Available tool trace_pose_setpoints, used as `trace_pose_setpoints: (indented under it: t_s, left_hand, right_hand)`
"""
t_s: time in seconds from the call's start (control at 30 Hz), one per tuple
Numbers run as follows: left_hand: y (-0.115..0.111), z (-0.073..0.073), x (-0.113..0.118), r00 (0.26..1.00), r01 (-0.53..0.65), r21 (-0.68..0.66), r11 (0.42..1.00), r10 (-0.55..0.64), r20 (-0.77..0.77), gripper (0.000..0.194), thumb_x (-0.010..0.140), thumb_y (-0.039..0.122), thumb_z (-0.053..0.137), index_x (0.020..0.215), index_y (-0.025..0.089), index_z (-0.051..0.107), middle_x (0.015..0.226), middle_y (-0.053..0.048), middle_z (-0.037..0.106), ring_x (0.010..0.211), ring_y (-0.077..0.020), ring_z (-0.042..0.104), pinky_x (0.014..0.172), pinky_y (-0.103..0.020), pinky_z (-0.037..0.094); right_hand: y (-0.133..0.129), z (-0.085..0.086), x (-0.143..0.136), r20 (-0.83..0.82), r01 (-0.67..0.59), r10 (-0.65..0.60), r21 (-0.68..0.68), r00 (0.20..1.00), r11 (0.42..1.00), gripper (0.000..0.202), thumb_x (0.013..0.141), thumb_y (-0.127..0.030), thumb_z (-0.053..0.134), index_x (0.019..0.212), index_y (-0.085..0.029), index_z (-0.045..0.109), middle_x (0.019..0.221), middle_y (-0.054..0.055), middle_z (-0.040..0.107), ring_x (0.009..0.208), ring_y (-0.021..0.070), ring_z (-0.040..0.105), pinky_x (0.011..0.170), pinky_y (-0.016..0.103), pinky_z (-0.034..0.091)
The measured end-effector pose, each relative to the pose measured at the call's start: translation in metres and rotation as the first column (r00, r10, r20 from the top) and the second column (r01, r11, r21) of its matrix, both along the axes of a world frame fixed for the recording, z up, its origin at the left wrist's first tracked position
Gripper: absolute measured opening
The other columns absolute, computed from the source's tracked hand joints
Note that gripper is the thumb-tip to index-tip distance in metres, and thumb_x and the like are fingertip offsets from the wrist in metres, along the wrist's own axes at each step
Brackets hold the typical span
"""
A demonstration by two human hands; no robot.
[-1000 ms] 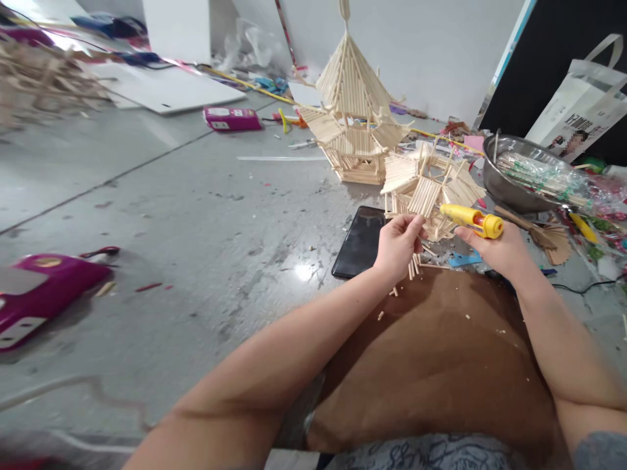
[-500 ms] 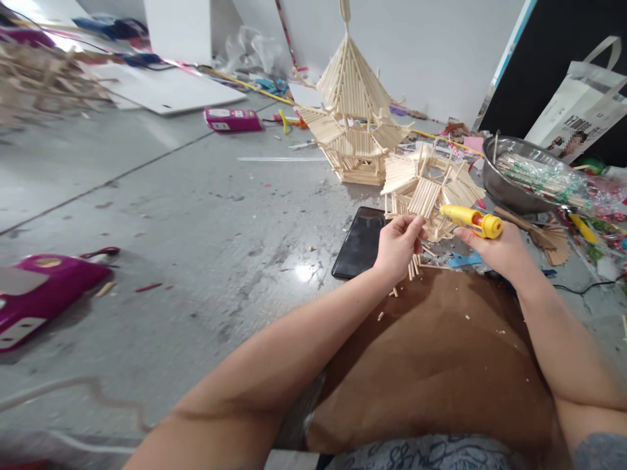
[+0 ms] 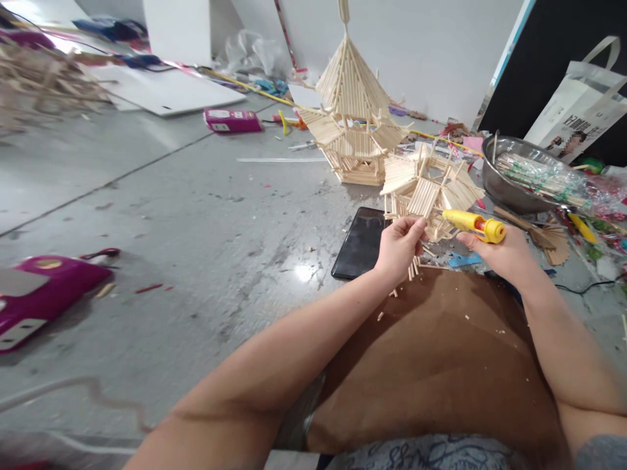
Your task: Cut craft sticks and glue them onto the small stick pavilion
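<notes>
A yellow glue gun [image 3: 463, 220] is gripped in my right hand [image 3: 512, 253], its nozzle pointing left towards a partly built stick model [image 3: 401, 175]. My left hand [image 3: 396, 247] is closed in a pinch at the model's near side, just below a slanted panel of sticks. What lies between its fingertips is too small to make out. Behind stands a taller stick pavilion [image 3: 355, 140] with a pointed roof. Beside my left hand, a black phone [image 3: 355, 243] lies on the floor, partly hidden by the hand.
At right a metal bowl [image 3: 514, 194] holds bagged sticks, near a white bag [image 3: 563, 114]. Purple power strips [image 3: 234, 121] lie on the grey floor. A brown cloth [image 3: 421, 365] covers my lap, with stick scraps on it. A blurred stick pile [image 3: 44, 85] lies far left.
My right hand and the glue gun have shifted slightly right and down. My left hand stays pinched in almost the same place.
</notes>
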State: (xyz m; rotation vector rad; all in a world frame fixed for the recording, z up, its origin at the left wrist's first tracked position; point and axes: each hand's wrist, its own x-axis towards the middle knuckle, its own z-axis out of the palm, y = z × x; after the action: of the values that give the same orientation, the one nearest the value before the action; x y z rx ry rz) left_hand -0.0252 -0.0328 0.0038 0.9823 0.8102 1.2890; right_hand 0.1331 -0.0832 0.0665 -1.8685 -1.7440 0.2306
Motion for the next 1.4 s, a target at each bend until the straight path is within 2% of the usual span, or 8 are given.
trace_pose_setpoints:
  t_s: [0.13, 0.27, 0.4, 0.6, 0.73, 1.07, 1.2, 1.4]
  left_hand:
    - [-0.003, -0.001, 0.003, 0.998, 0.054, -0.068, 0.996, -0.053, 0.018, 0.025, 0.066, 0.035, 0.063, 0.061, 0.014, 0.051, 0.048, 0.005, 0.051, 0.033, -0.0019, 0.039, 0.033, -0.016, 0.028]
    - [-0.003, 0.001, 0.007, 0.996, 0.079, -0.159, 0.984, -0.072, 0.05, 0.028, 0.064, 0.036, 0.065, 0.061, 0.014, 0.049, 0.047, 0.005, 0.051, 0.032, -0.0016, 0.038, 0.032, -0.015, 0.028]
    - [-0.002, 0.003, 0.012, 0.995, 0.08, -0.203, 0.976, -0.066, 0.074, 0.029, 0.064, 0.035, 0.065, 0.058, 0.015, 0.047, 0.047, 0.005, 0.05, 0.032, -0.0015, 0.038, 0.031, -0.015, 0.027]
    - [0.001, 0.004, 0.019, 0.997, 0.06, -0.221, 0.974, -0.046, 0.067, 0.029, 0.066, 0.034, 0.064, 0.058, 0.015, 0.045, 0.045, 0.006, 0.049, 0.03, -0.001, 0.037, 0.03, -0.014, 0.027]
    - [0.003, 0.003, 0.022, 0.999, 0.025, -0.219, 0.975, -0.014, 0.05, 0.028, 0.068, 0.032, 0.063, 0.057, 0.015, 0.043, 0.044, 0.007, 0.049, 0.029, -0.0012, 0.037, 0.03, -0.015, 0.026]
    - [0.005, 0.004, 0.023, 0.999, -0.012, -0.208, 0.978, 0.02, 0.036, 0.03, 0.067, 0.032, 0.064, 0.056, 0.016, 0.041, 0.043, 0.007, 0.047, 0.029, -0.0013, 0.037, 0.03, -0.015, 0.025]
    - [0.007, 0.003, 0.023, 0.999, -0.007, -0.228, 0.974, 0.019, 0.051, 0.028, 0.067, 0.03, 0.064, 0.056, 0.016, 0.043, 0.043, 0.007, 0.048, 0.029, -0.0021, 0.037, 0.03, -0.016, 0.024]
    - [0.008, 0.003, 0.022, 0.998, -0.014, -0.225, 0.974, 0.027, 0.055, 0.026, 0.067, 0.029, 0.063, 0.057, 0.015, 0.044, 0.045, 0.006, 0.05, 0.028, -0.0022, 0.038, 0.03, -0.016, 0.024]
  right_hand:
    - [-0.006, 0.003, 0.007, -0.069, 0.053, -0.056, -0.047, 0.996, 0.997, 0.038, 0.062, -0.056, 0.059, 0.061, -0.018, 0.06, 0.051, 0.001, 0.054, 0.049, 0.0138, 0.05, 0.044, 0.027, 0.036]
    - [-0.008, 0.007, 0.014, -0.152, 0.059, -0.058, 0.004, 0.987, 0.998, 0.037, 0.064, -0.055, 0.058, 0.068, -0.019, 0.061, 0.046, -0.001, 0.049, 0.047, 0.0138, 0.049, 0.045, 0.027, 0.037]
    - [-0.002, 0.01, 0.016, -0.155, 0.043, -0.039, 0.024, 0.987, 0.999, 0.034, 0.067, -0.053, 0.057, 0.059, -0.02, 0.058, 0.045, -0.001, 0.048, 0.049, 0.0149, 0.05, 0.047, 0.028, 0.039]
    - [0.011, 0.009, 0.014, -0.141, -0.018, 0.028, 0.075, 0.99, 0.997, 0.032, 0.068, -0.052, 0.056, 0.064, -0.02, 0.06, 0.047, 0.0, 0.051, 0.054, 0.0167, 0.053, 0.048, 0.028, 0.039]
    - [0.016, 0.01, 0.014, -0.157, -0.01, 0.017, 0.046, 0.987, 0.999, 0.031, 0.067, -0.05, 0.057, 0.063, -0.02, 0.059, 0.044, -0.001, 0.049, 0.051, 0.0163, 0.052, 0.048, 0.028, 0.038]
    - [0.023, 0.006, 0.015, -0.193, -0.024, 0.03, 0.033, 0.981, 0.999, 0.037, 0.064, -0.054, 0.058, 0.051, -0.021, 0.051, 0.039, -0.003, 0.044, 0.041, 0.012, 0.045, 0.043, 0.027, 0.036]
    - [0.027, 0.0, 0.016, -0.194, -0.019, 0.024, 0.027, 0.981, 0.999, 0.035, 0.065, -0.053, 0.058, 0.054, -0.02, 0.054, 0.039, -0.002, 0.045, 0.045, 0.0145, 0.049, 0.045, 0.028, 0.037]
    - [0.029, 0.001, 0.013, -0.144, -0.058, 0.068, 0.072, 0.987, 0.996, 0.03, 0.068, -0.049, 0.058, 0.063, -0.02, 0.061, 0.052, 0.003, 0.056, 0.061, 0.0192, 0.056, 0.052, 0.03, 0.041]
